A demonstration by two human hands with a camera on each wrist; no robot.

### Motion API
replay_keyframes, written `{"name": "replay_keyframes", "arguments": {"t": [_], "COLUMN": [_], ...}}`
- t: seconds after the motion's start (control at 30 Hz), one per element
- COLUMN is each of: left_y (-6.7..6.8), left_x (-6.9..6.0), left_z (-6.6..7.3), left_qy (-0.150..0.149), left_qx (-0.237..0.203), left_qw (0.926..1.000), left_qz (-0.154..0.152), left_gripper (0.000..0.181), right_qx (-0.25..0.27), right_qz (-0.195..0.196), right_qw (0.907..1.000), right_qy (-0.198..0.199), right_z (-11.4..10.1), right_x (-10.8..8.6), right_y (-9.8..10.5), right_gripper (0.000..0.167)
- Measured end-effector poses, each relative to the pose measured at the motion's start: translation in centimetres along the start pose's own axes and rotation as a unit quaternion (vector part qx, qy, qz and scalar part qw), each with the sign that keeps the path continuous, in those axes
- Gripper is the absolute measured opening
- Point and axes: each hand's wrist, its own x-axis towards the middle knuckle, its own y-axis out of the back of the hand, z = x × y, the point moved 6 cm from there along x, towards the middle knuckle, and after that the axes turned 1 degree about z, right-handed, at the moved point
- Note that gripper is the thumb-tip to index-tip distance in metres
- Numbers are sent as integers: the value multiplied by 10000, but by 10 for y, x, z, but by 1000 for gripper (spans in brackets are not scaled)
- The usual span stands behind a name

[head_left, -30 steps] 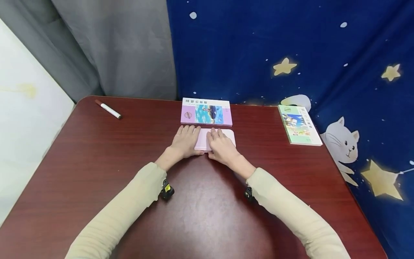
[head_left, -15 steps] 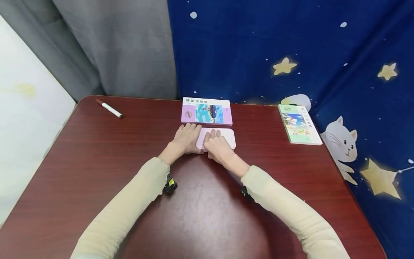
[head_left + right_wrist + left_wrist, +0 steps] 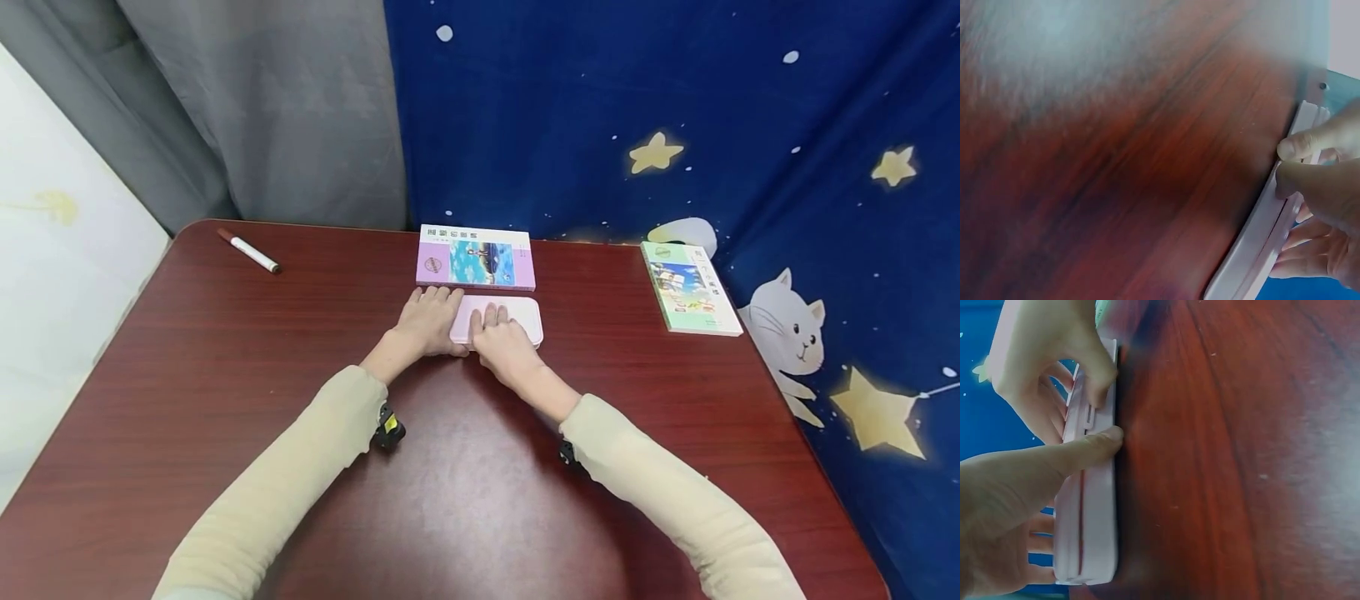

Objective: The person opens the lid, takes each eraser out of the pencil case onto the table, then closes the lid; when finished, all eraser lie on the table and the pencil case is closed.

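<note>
Pink case (image 3: 524, 310), smooth rounded rect., has L hand (image 3: 428, 322) gripping, R hand (image 3: 506, 344) pinching it.

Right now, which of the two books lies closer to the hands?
The purple-and-white book, just beyond the pink case that the left hand and right hand grip; the green-and-white book lies off to the right.

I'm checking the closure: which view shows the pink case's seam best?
Left wrist: the seam runs along the pink case, crossed by the left thumb. Right wrist shows part of it, cut off by the frame edge; head shows mainly the case's top.
</note>
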Motion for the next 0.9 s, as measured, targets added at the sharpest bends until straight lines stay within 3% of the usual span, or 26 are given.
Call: {"name": "replay_keyframes", "arguments": {"t": [0.1, 0.27, 0.43, 0.63, 0.73, 0.9], "left_y": [-2, -4, 3, 5, 4, 3], "left_x": [-4, -13, -27, -46, -49, -50], "left_z": [-2, -7, -24, -56, -63, -67], "left_qy": [-103, -315, -531, -467, -646, -759], "left_qx": [-37, -254, -1049, -2067, -2298, -2599], "left_qw": [9998, 9980, 9900, 9747, 9682, 9579], "left_qz": [182, 491, 782, 709, 752, 957], "left_gripper": [102, 105, 95, 85, 76, 63], "right_qx": [650, 1642, 2280, 2881, 3272, 3932], "right_qz": [169, 56, -31, -529, -647, -321], "right_qw": [9977, 9860, 9713, 9460, 9331, 9141], "right_qy": [-123, -291, -676, -1392, -1348, -937], "right_z": [10, 25, 48, 82, 88, 91], "right_x": [-4, -11, -20, -37, -44, -48], "right_y": [3, 2, -1, -13, -20, -26], "right_gripper": [45, 45, 50, 59, 58, 55]}}
